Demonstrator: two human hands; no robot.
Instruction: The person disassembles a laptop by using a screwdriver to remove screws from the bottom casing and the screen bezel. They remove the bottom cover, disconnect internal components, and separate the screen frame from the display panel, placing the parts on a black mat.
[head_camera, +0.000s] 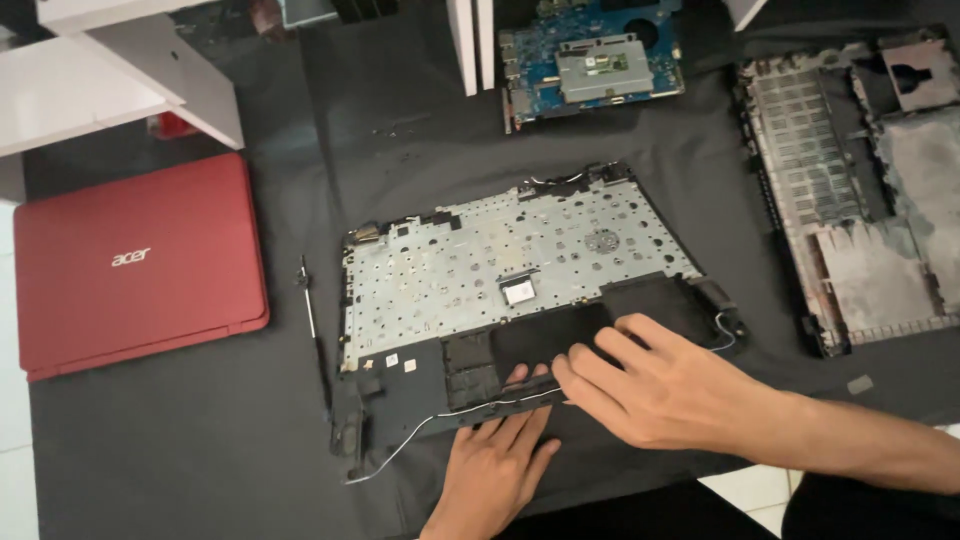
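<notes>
Left hand (495, 460) flat, fingers spread on palmrest frame (520, 290) edge — right hand (650, 385) fingertips pressing thin cable (440, 418), gripping nothing.

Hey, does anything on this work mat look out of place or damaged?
Nothing looks broken. The oddest thing is a thin white wire trailing loose off the near edge of the opened palmrest panel, where the left hand and right hand rest. A detached hinge bar lies alone beside it.

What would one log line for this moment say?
left hand: fingertips on front edge of laptop palmrest shell | right hand: fingers at white cable | red laptop: closed, left | blue circuit board: top
</notes>
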